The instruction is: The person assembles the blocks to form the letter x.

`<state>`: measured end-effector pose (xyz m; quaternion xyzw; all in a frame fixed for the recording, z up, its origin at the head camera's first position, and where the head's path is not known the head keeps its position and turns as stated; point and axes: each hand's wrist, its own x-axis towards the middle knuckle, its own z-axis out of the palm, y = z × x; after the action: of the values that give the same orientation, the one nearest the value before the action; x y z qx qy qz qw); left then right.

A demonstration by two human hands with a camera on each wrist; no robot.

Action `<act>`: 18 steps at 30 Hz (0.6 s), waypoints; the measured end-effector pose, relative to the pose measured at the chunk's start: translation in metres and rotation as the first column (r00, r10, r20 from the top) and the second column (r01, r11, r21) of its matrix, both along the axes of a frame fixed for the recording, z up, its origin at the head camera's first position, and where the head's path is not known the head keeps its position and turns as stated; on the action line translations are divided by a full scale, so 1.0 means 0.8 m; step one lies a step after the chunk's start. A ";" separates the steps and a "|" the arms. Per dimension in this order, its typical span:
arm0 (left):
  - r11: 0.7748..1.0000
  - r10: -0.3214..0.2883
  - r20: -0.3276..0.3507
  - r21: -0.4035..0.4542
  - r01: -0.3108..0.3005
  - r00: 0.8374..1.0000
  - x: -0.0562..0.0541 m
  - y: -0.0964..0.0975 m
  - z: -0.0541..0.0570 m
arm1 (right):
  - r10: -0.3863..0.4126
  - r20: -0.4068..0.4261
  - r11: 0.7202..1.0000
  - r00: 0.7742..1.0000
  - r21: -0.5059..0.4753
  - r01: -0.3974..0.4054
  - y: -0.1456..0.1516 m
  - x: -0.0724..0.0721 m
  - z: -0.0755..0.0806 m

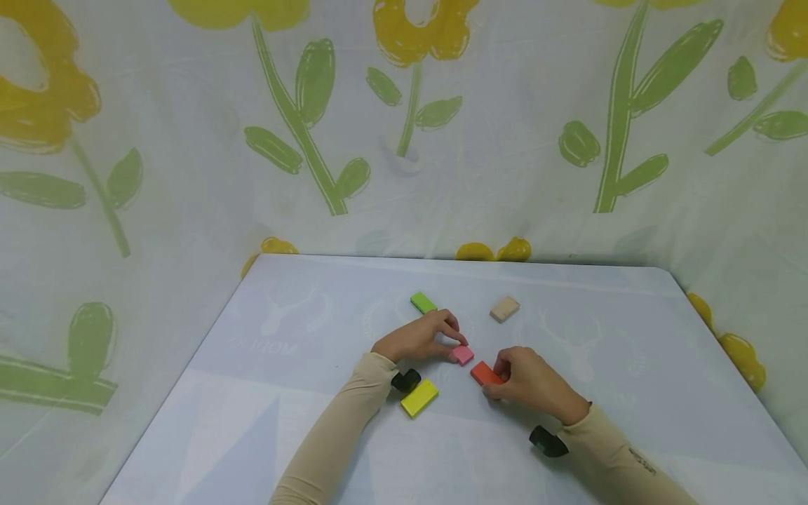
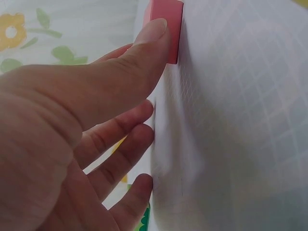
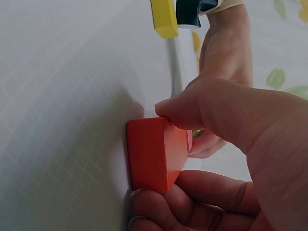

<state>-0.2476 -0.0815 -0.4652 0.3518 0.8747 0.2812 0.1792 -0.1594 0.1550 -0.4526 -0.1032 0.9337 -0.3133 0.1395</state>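
Between thumb and fingertips, my left hand (image 1: pixel 424 337) pinches a pink block (image 1: pixel 463 355) low at the table; the left wrist view shows the thumb pressed to the side of the pink block (image 2: pixel 166 24). My right hand (image 1: pixel 533 379) grips a red-orange block (image 1: pixel 487 374) across its sides, just right of the pink one. In the right wrist view the red-orange block (image 3: pixel 151 154) sits between thumb and curled fingers. A yellow block (image 1: pixel 419 398) lies below my left wrist. Beyond my left hand is a green block (image 1: pixel 423 303), partly overlapped by it.
A plain wooden block (image 1: pixel 505 309) lies on the far side of the white table (image 1: pixel 265 421). Behind the table hangs a cloth (image 1: pixel 505 140) printed with yellow flowers. Dark cameras are strapped at both wrists, the left one (image 1: pixel 406 381) close by the yellow block.
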 end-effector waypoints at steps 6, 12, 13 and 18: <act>1.000 0.006 0.003 -0.006 -0.006 1.000 0.001 0.000 0.002 | -0.005 0.006 1.000 1.000 0.003 0.005 -0.001 -0.002 0.000; 1.000 0.010 0.008 -0.006 -0.010 1.000 0.002 0.000 0.003 | 0.001 -0.006 1.000 1.000 -0.001 -0.001 -0.002 -0.004 -0.001; 1.000 0.008 0.006 -0.007 -0.008 1.000 0.002 0.000 0.003 | 0.001 -0.009 1.000 1.000 -0.001 -0.001 -0.002 -0.004 -0.001; 1.000 -0.002 -0.006 -0.005 0.002 1.000 0.001 0.000 0.004 | 0.002 -0.018 1.000 1.000 -0.008 -0.002 -0.003 -0.006 -0.003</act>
<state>-0.2464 -0.0813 -0.4619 0.3531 0.8755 0.2779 0.1778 -0.1642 0.1528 -0.4547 -0.1075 0.9336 -0.3160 0.1308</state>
